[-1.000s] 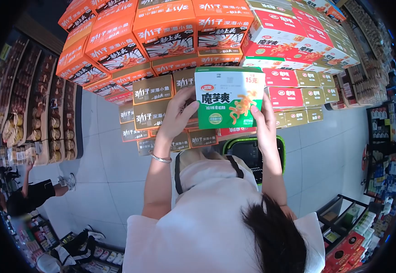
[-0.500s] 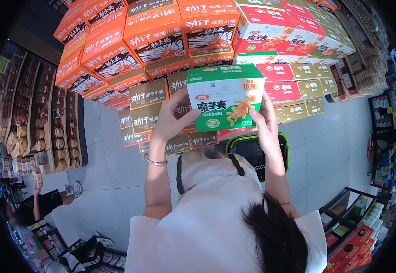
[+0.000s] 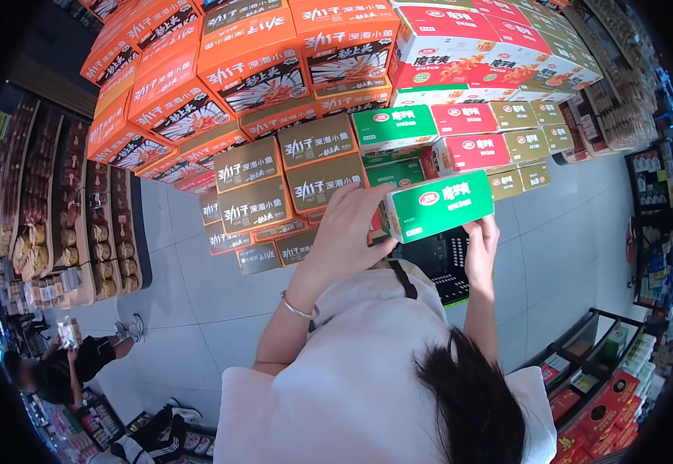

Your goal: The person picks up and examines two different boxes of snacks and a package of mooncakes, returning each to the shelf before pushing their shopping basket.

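Note:
A green and white box [image 3: 443, 203] is held between my two hands, its green face with white characters turned up. At its left end, my left hand [image 3: 345, 226] grips the edge with thumb and fingers. My right hand [image 3: 482, 241] holds the lower right corner from below. Behind it, another green box [image 3: 394, 124] lies in the stack, with a gap beneath it where a further green box [image 3: 393, 174] shows. Red and white boxes [image 3: 471, 152] adjoin on the right, and brown boxes [image 3: 325, 182] stand just behind my left hand.
Orange boxes [image 3: 255, 69] are piled high at the back left. Below the held box is a black basket [image 3: 448, 267] with a green rim, partly hidden. Shelves [image 3: 131, 224] line the left side. A person [image 3: 69, 363] at the lower left holds a package.
The held box has moved down and right and turned, from its printed front to its plain green face. Both hands shifted with it, uncovering the green box and gap behind.

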Demonstrator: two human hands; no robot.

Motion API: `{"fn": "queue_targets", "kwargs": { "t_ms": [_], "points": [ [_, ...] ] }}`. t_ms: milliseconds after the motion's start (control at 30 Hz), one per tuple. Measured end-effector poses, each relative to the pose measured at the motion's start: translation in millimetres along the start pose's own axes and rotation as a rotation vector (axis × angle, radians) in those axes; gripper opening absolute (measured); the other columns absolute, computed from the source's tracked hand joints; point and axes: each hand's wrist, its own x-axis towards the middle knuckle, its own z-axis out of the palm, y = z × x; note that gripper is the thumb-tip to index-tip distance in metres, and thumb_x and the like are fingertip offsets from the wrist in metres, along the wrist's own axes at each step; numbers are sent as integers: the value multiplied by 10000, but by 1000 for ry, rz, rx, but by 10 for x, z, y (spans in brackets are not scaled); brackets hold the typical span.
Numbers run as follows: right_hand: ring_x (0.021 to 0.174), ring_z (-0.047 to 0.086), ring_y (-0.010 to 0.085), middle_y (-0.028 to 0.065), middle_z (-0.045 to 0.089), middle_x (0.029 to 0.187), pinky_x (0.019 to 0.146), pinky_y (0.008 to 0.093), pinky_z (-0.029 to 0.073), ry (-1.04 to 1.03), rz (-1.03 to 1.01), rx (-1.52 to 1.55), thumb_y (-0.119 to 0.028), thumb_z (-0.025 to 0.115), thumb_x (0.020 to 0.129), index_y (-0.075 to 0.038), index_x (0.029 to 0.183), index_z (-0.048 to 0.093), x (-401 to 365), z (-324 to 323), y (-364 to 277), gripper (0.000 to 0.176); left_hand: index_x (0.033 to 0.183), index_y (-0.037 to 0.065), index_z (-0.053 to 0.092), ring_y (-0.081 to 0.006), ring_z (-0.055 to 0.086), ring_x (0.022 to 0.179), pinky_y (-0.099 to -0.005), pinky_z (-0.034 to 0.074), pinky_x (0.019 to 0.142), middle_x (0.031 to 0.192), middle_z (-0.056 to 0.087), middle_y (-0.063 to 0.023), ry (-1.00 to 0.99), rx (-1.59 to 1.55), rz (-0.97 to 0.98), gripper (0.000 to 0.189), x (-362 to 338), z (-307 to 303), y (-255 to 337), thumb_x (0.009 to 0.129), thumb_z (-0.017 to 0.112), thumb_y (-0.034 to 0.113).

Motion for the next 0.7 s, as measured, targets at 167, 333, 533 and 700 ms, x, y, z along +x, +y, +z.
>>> {"fn": "queue_targets", "kwargs": {
  "t_ms": [167, 333, 533, 700],
  "points": [
    [1195, 466, 177, 85, 411, 1325, 961, 309, 470, 32, 5, -48, 44, 481, 886, -22, 1246, 539, -46, 36, 89, 371, 1232, 39, 528, -346, 378, 1320, -520, 229, 1146, 1330, 478, -142, 14, 123, 41, 672, 54, 80, -87, 638, 801, 192],
    [1256, 395, 242, 114, 476, 1298, 1034, 352, 353, 22, -35, -163, -9, 539, 897, -28, 1268, 529, -24, 110, 202, 372, 1220, 33, 538, -351, 290, 1377, -563, 155, 1163, 1373, 416, -138, 14, 229, 33, 645, 67, 131, -182, 654, 797, 203],
    [1190, 409, 241, 109, 490, 1264, 1047, 345, 329, 28, -56, -170, -23, 567, 880, -36, 1266, 539, 41, 255, 292, 387, 1198, 24, 546, -352, 240, 1403, -566, 57, 1176, 1391, 393, -148, 28, 329, -39, 643, 90, 127, -223, 648, 823, 209],
    [1194, 435, 211, 103, 451, 1266, 1043, 340, 370, 12, -26, -106, -8, 572, 875, -53, 1303, 527, 139, 251, 305, 433, 1226, 40, 502, -351, 242, 1404, -570, 35, 1175, 1387, 394, -146, 9, 332, -87, 679, 79, 207, -246, 653, 825, 208]
  ]
}}
